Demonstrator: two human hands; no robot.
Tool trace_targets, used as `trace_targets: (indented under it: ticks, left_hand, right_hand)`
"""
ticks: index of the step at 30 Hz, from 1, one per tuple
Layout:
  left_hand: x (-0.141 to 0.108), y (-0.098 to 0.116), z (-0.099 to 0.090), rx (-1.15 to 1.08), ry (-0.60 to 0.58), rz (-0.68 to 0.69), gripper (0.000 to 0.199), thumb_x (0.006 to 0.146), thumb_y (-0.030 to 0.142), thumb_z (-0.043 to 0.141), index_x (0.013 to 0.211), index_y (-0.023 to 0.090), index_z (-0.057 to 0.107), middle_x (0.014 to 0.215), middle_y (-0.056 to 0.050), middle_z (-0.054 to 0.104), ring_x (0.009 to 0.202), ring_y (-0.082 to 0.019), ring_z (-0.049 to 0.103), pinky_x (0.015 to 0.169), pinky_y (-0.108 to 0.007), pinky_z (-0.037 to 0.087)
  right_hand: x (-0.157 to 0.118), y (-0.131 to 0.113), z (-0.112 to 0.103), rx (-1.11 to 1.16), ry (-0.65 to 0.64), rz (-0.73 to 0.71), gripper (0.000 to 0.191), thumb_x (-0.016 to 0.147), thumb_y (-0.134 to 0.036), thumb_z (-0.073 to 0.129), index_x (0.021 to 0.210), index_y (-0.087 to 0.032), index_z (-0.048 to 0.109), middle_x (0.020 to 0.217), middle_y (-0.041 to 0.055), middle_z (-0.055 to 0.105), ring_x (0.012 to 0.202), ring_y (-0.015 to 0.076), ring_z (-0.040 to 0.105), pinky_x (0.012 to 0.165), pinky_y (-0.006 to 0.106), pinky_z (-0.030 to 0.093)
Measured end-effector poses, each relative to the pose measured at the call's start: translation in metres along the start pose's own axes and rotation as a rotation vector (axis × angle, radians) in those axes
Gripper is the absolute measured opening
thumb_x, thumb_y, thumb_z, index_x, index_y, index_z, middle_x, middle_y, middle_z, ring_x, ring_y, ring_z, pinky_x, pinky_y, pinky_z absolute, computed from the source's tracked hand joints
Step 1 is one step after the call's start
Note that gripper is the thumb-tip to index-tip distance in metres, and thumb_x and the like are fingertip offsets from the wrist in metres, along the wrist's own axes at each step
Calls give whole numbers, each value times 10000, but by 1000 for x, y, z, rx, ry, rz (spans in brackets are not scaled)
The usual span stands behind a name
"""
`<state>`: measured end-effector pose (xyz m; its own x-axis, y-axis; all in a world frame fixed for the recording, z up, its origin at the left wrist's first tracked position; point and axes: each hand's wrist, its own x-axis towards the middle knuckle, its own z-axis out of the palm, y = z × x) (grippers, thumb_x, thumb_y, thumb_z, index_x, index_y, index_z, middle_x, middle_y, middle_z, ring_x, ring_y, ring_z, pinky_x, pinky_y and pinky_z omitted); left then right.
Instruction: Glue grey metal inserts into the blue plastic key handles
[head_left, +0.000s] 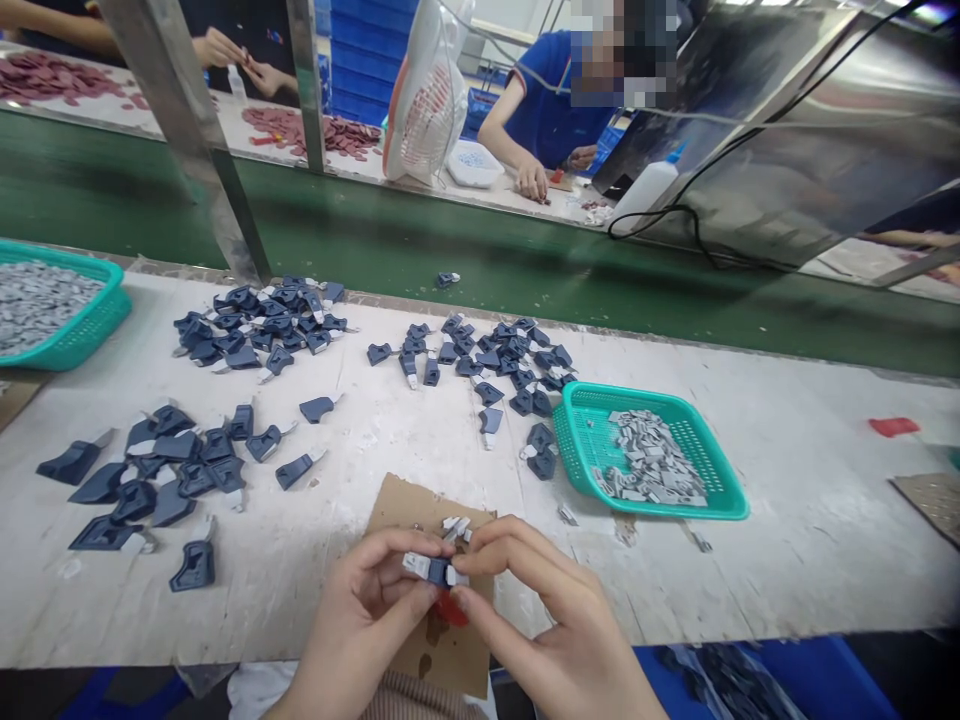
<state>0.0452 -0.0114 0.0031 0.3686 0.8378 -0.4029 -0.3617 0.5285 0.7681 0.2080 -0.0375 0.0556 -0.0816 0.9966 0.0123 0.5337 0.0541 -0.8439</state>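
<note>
Over a brown cardboard piece [409, 510] at the table's front edge, a small dark blue part with light grey pieces [438, 571] is held between both hands. My left hand [375, 600] pinches its left side with thumb and index finger. From the right, my right hand [532, 600] grips the grey piece at the part's other end. Just behind the fingers lie a few loose grey pieces [456, 527]. Something red [451, 608] shows on the cardboard beneath the hands, partly covered by them.
Dark blue parts lie in piles at left [176, 450], back left [262, 325] and centre [517, 355]. Green baskets of grey pieces stand right [731, 500] and far left [112, 300]. Behind the green strip [360, 225], people work near a fan [427, 110]. A red object [894, 427] lies right.
</note>
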Motion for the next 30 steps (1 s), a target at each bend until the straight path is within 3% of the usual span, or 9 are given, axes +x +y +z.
trace_targets:
  ticks: [8,18,21,24,30]
  left_hand:
    - [1,-1,-2,-7,1,26,121,767,262,776,870,206,747,1016,-62,764,893,-192,721,772,-241,578]
    - [2,-2,-4,-44,-12,-13,148,745,248,791,872,199,733,994,-61,760,880,-195,721,779,-260,578]
    - [2,0,-4,-86,-34,-48,153,740,231,797,875,197,734,989,-58,764,906,-204,721,762,-255,574]
    - [2,3,-1,-104,-38,-61,159,733,230,805,871,194,735,934,-43,766,832,-183,723,740,-250,571]
    - [1,6,5,-122,-30,-67,195,711,282,827,842,192,715,692,9,716,665,-132,674,663,-219,554]
  right_hand:
    - [3,-1,2,-16,0,13,108,902,-144,561,906,-236,618,931,32,619,878,164,624,737,278,522]
    - [3,0,-4,112,-7,168,68,909,-263,600,929,-265,665,908,10,657,877,163,636,777,268,504]
    - [3,4,0,266,16,278,191,969,-411,504,1008,-274,632,842,-1,625,797,150,612,713,257,483]
    - [5,5,10,392,-44,356,291,983,-506,433,1099,-275,568,754,-24,544,690,133,548,623,239,443]
    - [10,5,28,503,-101,351,322,961,-540,460,1072,-253,553,684,-42,483,611,118,468,559,218,384]
